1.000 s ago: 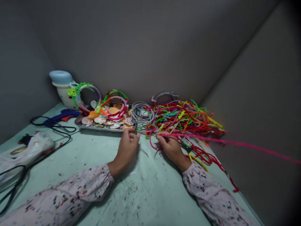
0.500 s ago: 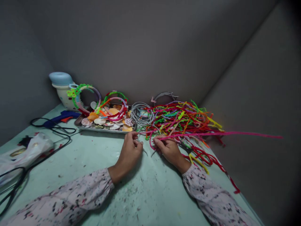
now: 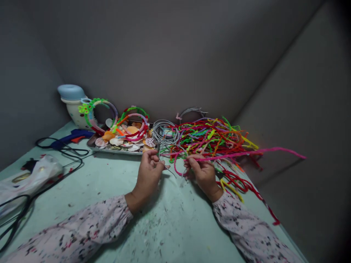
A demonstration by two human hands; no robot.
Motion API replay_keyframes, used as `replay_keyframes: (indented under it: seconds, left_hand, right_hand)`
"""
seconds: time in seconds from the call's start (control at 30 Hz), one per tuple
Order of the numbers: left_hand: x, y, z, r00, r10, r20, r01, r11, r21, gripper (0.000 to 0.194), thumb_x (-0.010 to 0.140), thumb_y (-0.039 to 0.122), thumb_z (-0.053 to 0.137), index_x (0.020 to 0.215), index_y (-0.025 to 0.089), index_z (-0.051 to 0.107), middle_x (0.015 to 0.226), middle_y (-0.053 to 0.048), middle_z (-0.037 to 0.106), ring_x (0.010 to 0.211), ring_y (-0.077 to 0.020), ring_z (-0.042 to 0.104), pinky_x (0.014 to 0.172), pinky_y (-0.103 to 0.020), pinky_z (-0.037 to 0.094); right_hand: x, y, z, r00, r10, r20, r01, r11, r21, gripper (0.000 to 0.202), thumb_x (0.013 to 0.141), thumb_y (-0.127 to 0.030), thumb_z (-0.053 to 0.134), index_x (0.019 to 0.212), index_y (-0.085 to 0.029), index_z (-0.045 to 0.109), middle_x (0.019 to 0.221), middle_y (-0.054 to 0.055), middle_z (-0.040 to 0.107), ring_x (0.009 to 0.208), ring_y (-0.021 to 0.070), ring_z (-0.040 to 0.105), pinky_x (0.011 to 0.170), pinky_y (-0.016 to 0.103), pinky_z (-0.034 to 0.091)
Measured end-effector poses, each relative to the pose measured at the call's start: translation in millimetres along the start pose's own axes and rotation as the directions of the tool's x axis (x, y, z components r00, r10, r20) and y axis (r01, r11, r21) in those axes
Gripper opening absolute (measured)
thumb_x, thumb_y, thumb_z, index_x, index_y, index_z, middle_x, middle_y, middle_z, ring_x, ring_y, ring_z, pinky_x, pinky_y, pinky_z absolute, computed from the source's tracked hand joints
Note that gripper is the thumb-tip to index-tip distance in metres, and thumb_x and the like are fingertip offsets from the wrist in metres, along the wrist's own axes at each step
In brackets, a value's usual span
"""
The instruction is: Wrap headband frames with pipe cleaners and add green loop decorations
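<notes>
Between my fingers is a thin grey wire (image 3: 172,173) bent into an open loop, with its two ends pointing down towards me. My left hand (image 3: 149,173) pinches one side of this wire with thumb and forefinger. A long bright pink pipe cleaner (image 3: 246,152) is pinched in my right hand (image 3: 203,176), along with the other side of the wire as far as I can see. Its long end sticks out to the right over the pile, and a shorter pink part curves below the fingers. The exact contact at the right fingertips is hidden.
Behind my right hand lies a heap of coloured pipe cleaners (image 3: 216,137). Coiled grey wire (image 3: 165,132) sits beside a metal tray (image 3: 123,151) of seashells and wrapped hoops (image 3: 142,126). To the left are a blue glue gun (image 3: 64,140), black cord, a plastic bag (image 3: 45,171) and a blue-lidded container (image 3: 74,106).
My right hand has shifted slightly right, and the pink strand between my hands has left the left fingers. Its far end has drawn inward and now bends downward.
</notes>
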State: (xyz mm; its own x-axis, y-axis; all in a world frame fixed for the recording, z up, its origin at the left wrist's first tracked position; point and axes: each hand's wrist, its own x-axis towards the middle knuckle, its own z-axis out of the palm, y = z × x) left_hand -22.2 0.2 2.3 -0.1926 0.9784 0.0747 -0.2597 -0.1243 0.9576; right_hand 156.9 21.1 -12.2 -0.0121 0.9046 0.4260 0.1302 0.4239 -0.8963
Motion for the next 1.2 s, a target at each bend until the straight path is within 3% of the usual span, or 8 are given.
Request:
replay_keyframes:
  seconds: [0.2,0.43,0.63,0.8,0.87,1.0,1.1,1.2]
  left_hand:
    - [2,-6,-3.7,1.0,-0.028,-0.008,0.028,1.0,-0.004,0.04,0.072,0.024,0.067,0.104,0.02,0.043,0.087,0.004,0.044,0.068,-0.0078,0.054,0.071,-0.03,0.056]
    - [-3,-8,-3.1,0.995,-0.097,0.009,0.097,0.995,0.02,0.04,0.076,0.035,0.067,0.104,0.02,0.043,0.086,0.003,0.046,0.067,-0.0091,0.054,0.065,-0.031,0.056]
    - [-8,-7,0.8,0.975,-0.191,0.109,0.179,0.977,0.114,0.045,0.079,0.04,0.064,0.11,0.02,0.039,0.071,0.006,0.051,0.057,-0.0102,0.052,0.056,-0.029,0.054]
    - [-6,-8,1.9,0.914,-0.291,0.283,0.266,0.956,0.125,0.024,0.08,0.033,0.061,0.091,0.016,0.048,0.067,0.001,0.058,0.046,-0.0073,0.047,0.051,-0.027,0.051]
    - [-6,-8,1.5,0.909,-0.268,0.318,0.244,0.963,0.115,0.02,0.081,0.032,0.059,0.086,0.016,0.048,0.069,0.001,0.059,0.045,-0.0065,0.045,0.048,-0.024,0.049]
    - [-9,-6,-0.6,0.919,-0.138,0.368,0.085,0.984,0.155,0.015,0.085,0.031,0.056,0.086,0.017,0.049,0.071,0.002,0.057,0.05,-0.0068,0.046,0.047,-0.02,0.044]
    - [-13,-4,-1.8,0.895,-0.062,0.442,-0.01,0.987,0.159,0.014,0.087,0.031,0.055,0.088,0.017,0.051,0.075,0.002,0.055,0.056,-0.0077,0.048,0.048,-0.019,0.043]
    - [-13,-3,-1.9,0.881,-0.036,0.472,-0.034,0.99,0.138,0.014,0.088,0.031,0.054,0.094,0.018,0.051,0.076,0.002,0.054,0.057,-0.0074,0.047,0.049,-0.018,0.043]
  right_hand:
    - [2,0,-1,0.99,-0.126,-0.058,0.121,0.99,-0.074,0.013,0.088,-0.029,0.056,0.085,-0.021,0.067,0.072,0.001,0.066,0.062,0.0144,0.064,0.059,0.026,0.053]
    - [2,4,-1,0.989,-0.133,-0.063,0.128,0.988,-0.087,0.014,0.089,-0.029,0.055,0.087,-0.021,0.067,0.073,0.001,0.066,0.063,0.0148,0.064,0.058,0.027,0.053]
    - [2,0,-1,0.985,-0.169,-0.045,0.16,0.974,-0.161,0.015,0.089,-0.028,0.054,0.086,-0.021,0.066,0.073,0.001,0.066,0.064,0.0147,0.064,0.062,0.028,0.053]
    - [1,4,-3,0.983,-0.181,0.005,0.178,0.96,-0.216,0.014,0.09,-0.028,0.054,0.087,-0.022,0.066,0.075,0.001,0.065,0.068,0.0155,0.064,0.068,0.03,0.052]
    - [0,6,-3,0.985,-0.167,0.033,0.17,0.962,-0.215,0.014,0.089,-0.028,0.054,0.088,-0.022,0.066,0.075,0.002,0.065,0.068,0.016,0.064,0.068,0.03,0.052]
    - [0,7,-2,0.981,-0.165,0.098,0.182,0.959,-0.216,0.014,0.09,-0.028,0.054,0.088,-0.022,0.066,0.076,0.002,0.065,0.071,0.0172,0.064,0.069,0.031,0.052]
    - [0,4,-2,0.967,-0.204,0.149,0.237,0.939,-0.249,0.014,0.09,-0.025,0.053,0.088,-0.022,0.067,0.078,0.003,0.066,0.074,0.0172,0.063,0.072,0.031,0.051]
    - [0,1,-2,0.958,-0.217,0.187,0.26,0.932,-0.254,0.015,0.09,-0.024,0.052,0.088,-0.022,0.067,0.079,0.003,0.066,0.077,0.0172,0.063,0.075,0.032,0.05]
